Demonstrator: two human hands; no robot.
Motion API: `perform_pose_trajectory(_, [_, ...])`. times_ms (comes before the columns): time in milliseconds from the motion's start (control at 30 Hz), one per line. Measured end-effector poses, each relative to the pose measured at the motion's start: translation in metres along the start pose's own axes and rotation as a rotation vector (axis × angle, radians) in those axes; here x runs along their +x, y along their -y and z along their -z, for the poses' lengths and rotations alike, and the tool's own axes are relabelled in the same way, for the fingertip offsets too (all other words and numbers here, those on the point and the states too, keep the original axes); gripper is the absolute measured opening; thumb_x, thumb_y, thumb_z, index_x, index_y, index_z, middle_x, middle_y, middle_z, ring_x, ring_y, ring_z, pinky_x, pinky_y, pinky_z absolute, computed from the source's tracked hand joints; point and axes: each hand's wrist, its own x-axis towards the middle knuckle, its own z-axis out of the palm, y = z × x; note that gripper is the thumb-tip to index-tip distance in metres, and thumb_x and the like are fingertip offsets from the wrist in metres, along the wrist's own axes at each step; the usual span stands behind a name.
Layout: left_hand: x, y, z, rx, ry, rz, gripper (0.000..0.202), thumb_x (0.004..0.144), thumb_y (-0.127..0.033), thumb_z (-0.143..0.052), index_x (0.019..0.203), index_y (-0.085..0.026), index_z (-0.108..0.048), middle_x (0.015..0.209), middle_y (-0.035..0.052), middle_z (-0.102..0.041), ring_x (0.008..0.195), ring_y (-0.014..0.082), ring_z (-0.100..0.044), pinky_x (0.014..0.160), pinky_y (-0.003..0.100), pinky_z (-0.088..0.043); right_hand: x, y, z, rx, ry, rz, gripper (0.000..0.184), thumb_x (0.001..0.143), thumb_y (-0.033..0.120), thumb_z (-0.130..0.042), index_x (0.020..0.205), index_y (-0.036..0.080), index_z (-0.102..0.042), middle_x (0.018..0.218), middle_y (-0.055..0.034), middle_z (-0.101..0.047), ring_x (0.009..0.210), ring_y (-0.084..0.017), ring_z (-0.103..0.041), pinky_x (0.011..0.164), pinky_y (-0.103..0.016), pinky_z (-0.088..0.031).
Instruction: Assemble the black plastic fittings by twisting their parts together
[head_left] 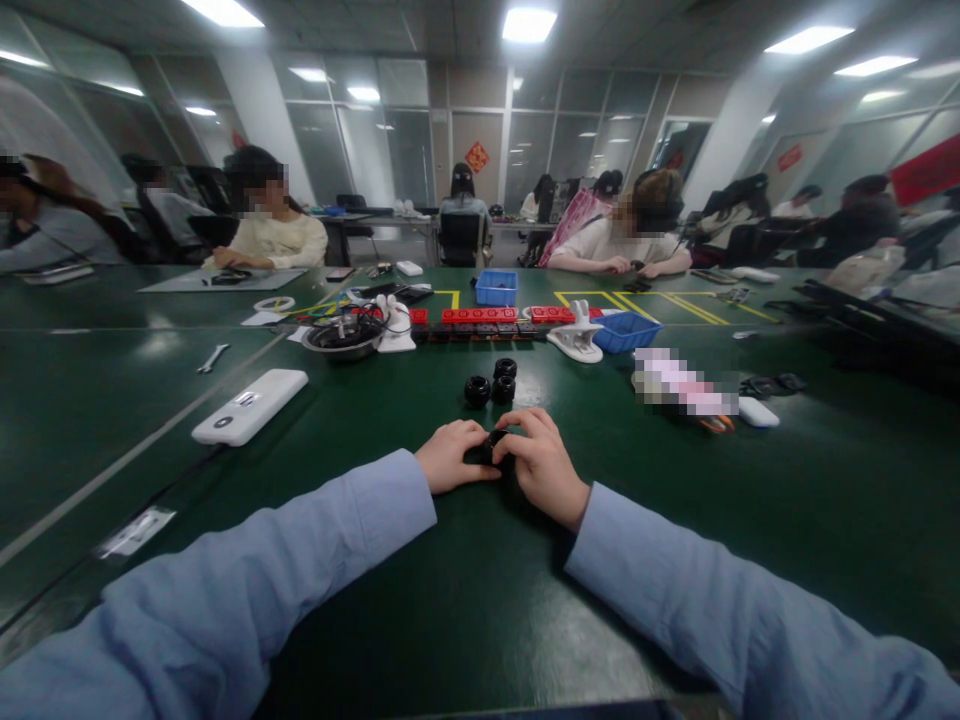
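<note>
My left hand [452, 457] and my right hand [544, 464] rest together on the green table [487, 600], both in light blue sleeves. Their fingers close from either side on a small black part [493, 444] held between them. Just beyond my hands, three black ring-shaped parts [491, 384] sit in a cluster on the table.
A white device [250, 405] lies at the left, a wrench [212, 357] farther left. A metal bowl [343, 337], red and black part rows [480, 318], a white clamp [576, 338] and blue bins [625, 331] stand behind. Several seated people work along the far side.
</note>
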Motion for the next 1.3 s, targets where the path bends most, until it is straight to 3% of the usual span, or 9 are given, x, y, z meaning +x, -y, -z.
perform_pose_trajectory(200, [-0.0004, -0.0004, 0.0011, -0.004, 0.009, 0.016, 0.040, 0.073, -0.052, -0.064, 0.096, -0.019, -0.063, 0.095, 0.0040, -0.057, 0.089, 0.0209, -0.051, 0.081, 0.034, -0.040, -0.0017, 0.0046, 0.0041, 0.039, -0.061, 0.000, 0.030, 0.075, 0.003, -0.040, 0.062, 0.019, -0.060, 0.094, -0.0038, -0.056, 0.095, -0.019, -0.047, 0.085, -0.036, -0.039])
perform_pose_trajectory(400, [-0.0006, -0.0021, 0.0025, -0.001, 0.001, 0.017, 0.042, 0.073, -0.051, -0.065, 0.101, -0.019, -0.061, 0.096, 0.0048, -0.057, 0.090, 0.0217, -0.051, 0.082, 0.035, -0.040, -0.0021, 0.0026, 0.0017, 0.049, -0.112, -0.152, 0.015, 0.080, 0.022, -0.045, 0.090, 0.017, -0.054, 0.096, -0.0081, -0.054, 0.093, -0.022, -0.048, 0.083, -0.038, -0.039])
perform_pose_trajectory(500, [-0.0006, -0.0024, 0.0028, -0.003, 0.006, 0.023, 0.042, 0.074, -0.050, -0.064, 0.102, -0.020, -0.061, 0.097, 0.0052, -0.057, 0.091, 0.0223, -0.052, 0.081, 0.035, -0.040, -0.0012, -0.0010, -0.0014, 0.026, -0.075, -0.253, 0.028, 0.080, 0.037, -0.052, 0.098, 0.015, -0.051, 0.093, -0.0083, -0.054, 0.089, -0.023, -0.050, 0.080, -0.038, -0.041])
perform_pose_trajectory(633, [-0.0002, -0.0005, 0.0017, -0.005, 0.015, 0.016, 0.043, 0.075, -0.052, -0.061, 0.100, -0.018, -0.061, 0.096, 0.0058, -0.057, 0.090, 0.0225, -0.052, 0.080, 0.035, -0.040, 0.0010, 0.0010, -0.0026, -0.039, 0.050, -0.306, 0.045, 0.072, 0.044, -0.064, 0.104, 0.015, -0.050, 0.094, -0.0080, -0.056, 0.088, -0.023, -0.051, 0.080, -0.039, -0.041])
perform_pose_trajectory(800, [-0.0005, -0.0013, 0.0019, 0.004, 0.007, 0.017, 0.039, 0.076, -0.048, -0.061, 0.099, -0.017, -0.060, 0.097, 0.0067, -0.057, 0.089, 0.0227, -0.051, 0.080, 0.036, -0.041, 0.0027, 0.0047, -0.0023, -0.115, 0.105, -0.327, 0.053, 0.066, 0.042, -0.071, 0.107, 0.015, -0.051, 0.097, -0.0080, -0.056, 0.091, -0.024, -0.051, 0.081, -0.039, -0.042])
perform_pose_trajectory(1300, [-0.0010, -0.0025, 0.0019, -0.013, 0.013, 0.018, 0.032, 0.076, -0.038, -0.063, 0.098, -0.016, -0.060, 0.102, 0.0066, -0.057, 0.094, 0.0232, -0.051, 0.087, 0.038, -0.041, 0.0016, 0.0025, -0.0045, -0.117, 0.160, -0.194, 0.031, 0.075, 0.029, -0.065, 0.099, 0.015, -0.055, 0.098, -0.0068, -0.054, 0.093, -0.021, -0.046, 0.082, -0.036, -0.040])
